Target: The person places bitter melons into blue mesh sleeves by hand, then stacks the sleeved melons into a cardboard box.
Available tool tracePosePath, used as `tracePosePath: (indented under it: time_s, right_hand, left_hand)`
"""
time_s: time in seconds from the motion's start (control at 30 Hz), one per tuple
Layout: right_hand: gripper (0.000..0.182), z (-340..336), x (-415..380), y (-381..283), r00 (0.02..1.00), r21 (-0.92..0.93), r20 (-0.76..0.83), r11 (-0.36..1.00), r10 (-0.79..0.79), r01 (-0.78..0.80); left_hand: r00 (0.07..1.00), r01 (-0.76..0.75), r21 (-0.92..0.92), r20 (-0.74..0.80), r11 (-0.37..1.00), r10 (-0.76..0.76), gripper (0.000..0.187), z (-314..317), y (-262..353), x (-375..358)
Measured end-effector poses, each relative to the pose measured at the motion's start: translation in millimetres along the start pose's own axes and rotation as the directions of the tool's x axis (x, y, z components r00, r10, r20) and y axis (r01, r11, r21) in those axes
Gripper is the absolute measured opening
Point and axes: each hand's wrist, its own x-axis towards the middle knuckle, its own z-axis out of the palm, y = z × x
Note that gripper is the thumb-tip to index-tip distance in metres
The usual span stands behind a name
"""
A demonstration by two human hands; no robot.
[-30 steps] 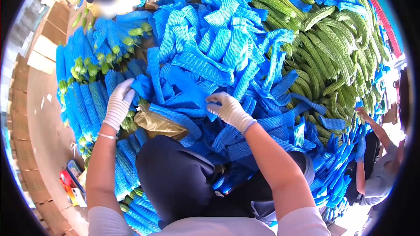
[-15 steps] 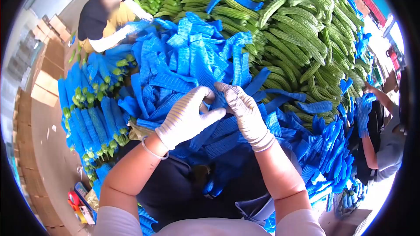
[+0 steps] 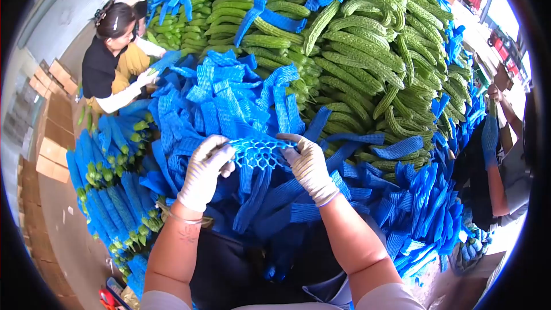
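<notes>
A blue foam net sleeve (image 3: pixel 258 154) is stretched wide between my two gloved hands, its mesh cells pulled open. My left hand (image 3: pixel 204 172) pinches its left end, and my right hand (image 3: pixel 313 170) grips the right end. Just beyond them lies a heap of loose blue net sleeves (image 3: pixel 221 100), some hanging down below my hands. Long bumpy bitter melons (image 3: pixel 361 51) are piled behind the heap and to its right. No melon is inside the stretched sleeve.
Sleeved bitter melons (image 3: pixel 117 204) are stacked in rows at the left. A co-worker (image 3: pixel 106 63) crouches at the upper left holding a sleeved melon; another person (image 3: pixel 508 161) works at the right. Cardboard boxes (image 3: pixel 60 120) line the left side. Red-handled scissors (image 3: pixel 107 298) lie at the lower left.
My hands have moved apart and slightly down, spreading the sleeve that was bunched between them. The view has shifted, bringing another person into sight at the upper left.
</notes>
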Motion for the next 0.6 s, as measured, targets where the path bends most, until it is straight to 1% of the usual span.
tracePosePath:
  time_s: [0.03,0.07,0.1,0.13,0.17,0.2,0.23,0.27,0.3,0.33,0.37,0.4,0.43,0.47,0.5,0.53,0.57,0.6]
  right_hand:
    - [0.03,0.2,-0.1,-3.3,0.991,-0.358,-0.078,0.931,-0.107,0.072]
    - [0.034,4.5,-5.8,-16.0,0.991,-0.564,-0.051,0.822,-0.127,0.076]
    - [0.035,15.9,-8.9,-13.6,0.991,-0.636,-0.029,0.768,-0.129,0.082]
    - [0.036,26.7,-14.2,-8.9,0.991,-0.702,-0.004,0.706,-0.134,0.092]
    - [0.035,31.2,-15.5,19.2,0.971,-0.668,0.1,0.708,-0.219,0.229]
    - [0.035,34.5,-13.2,44.3,0.933,-0.618,0.2,0.7,-0.3,0.357]
    - [0.036,34.7,-13.2,13.3,0.969,-0.508,0.243,0.857,0.046,0.086]
    - [0.036,40.0,-13.2,-3.6,0.987,-0.495,0.138,0.869,0.08,-0.001]
    - [0.034,38.0,-10.8,7.4,0.995,-0.204,0.097,0.979,0.015,0.005]
    - [0.032,38.1,-7.6,7.0,0.999,0.11,0.043,0.994,-0.033,0.028]
    - [0.025,39.4,-0.2,3.7,0.986,-0.13,-0.072,0.981,-0.151,0.141]
    - [0.021,33.6,-1.5,-3.8,0.99,-0.182,-0.143,0.983,-0.02,-0.007]
    - [0.021,30.4,-1.9,0.1,0.991,-0.184,-0.133,0.983,-0.017,-0.008]
    - [0.02,32.3,-3.6,-2.3,0.993,-0.185,-0.119,0.983,-0.018,-0.004]
    - [0.021,34.7,-9.9,-9.0,0.992,-0.218,-0.076,0.969,0.097,-0.112]
    - [0.023,40.9,-15.3,0.2,0.999,-0.259,-0.019,0.965,-0.043,0.037]
    - [0.023,51.0,-23.4,-5.0,0.999,-0.354,0.028,0.935,-0.025,0.033]
    - [0.023,59.7,-32.7,-10.1,0.998,-0.446,0.066,0.895,-0.003,0.032]
  left_hand:
    - [0.999,0.018,-0.038,0.035,0.999,-0.016,0.012,-10.5,-1.9,5.0]
    - [0.999,0.014,-0.04,0.042,0.999,-0.013,0.012,-7.5,-9.2,5.1]
    - [0.984,-0.176,0.123,0.017,0.977,0.175,0.014,1.1,-18.6,2.6]
    - [0.932,-0.353,0.283,0.019,0.892,0.363,0.016,10.8,-25.3,0.5]
    - [0.848,-0.53,0.364,0.207,0.766,0.488,0.018,23.7,-17.7,-8.7]
    - [0.726,-0.688,0.401,0.398,0.605,0.561,0.02,35.9,-7.2,-22.1]
    - [0.715,-0.688,0.371,0.494,0.624,0.495,0.022,40.9,-7.2,-33.5]
    - [0.693,-0.683,0.342,0.583,0.646,0.424,0.024,44.0,-8.4,-40.4]
    - [0.625,-0.772,0.335,0.552,0.539,0.552,0.029,44.1,-16.5,-35.5]
    - [0.63,-0.776,0.449,0.511,0.444,0.584,0.03,44.3,-15.8,-32.9]
    - [0.669,-0.733,0.559,0.486,0.388,0.563,0.029,38.0,-19.8,-30.6]
    - [0.703,-0.677,0.661,0.451,0.323,0.55,0.028,30.7,-25.4,-25.4]
    - [0.741,-0.633,0.716,0.448,0.295,0.501,0.027,21.9,-30.1,-21.4]
    - [0.74,-0.622,0.732,0.431,0.279,0.517,0.027,14.1,-29.7,-17.3]
    - [0.871,-0.482,0.825,0.413,0.296,0.267,0.023,7.9,-28.0,-12.8]
    - [0.939,-0.33,0.903,0.343,0.276,0.0,0.019,0.4,-29.4,-7.1]
    - [0.933,-0.36,0.879,0.341,0.314,0.114,0.016,-12.2,-47.2,0.1]
    - [0.938,-0.345,0.886,0.32,0.309,0.131,0.016,-18.4,-60.0,5.8]
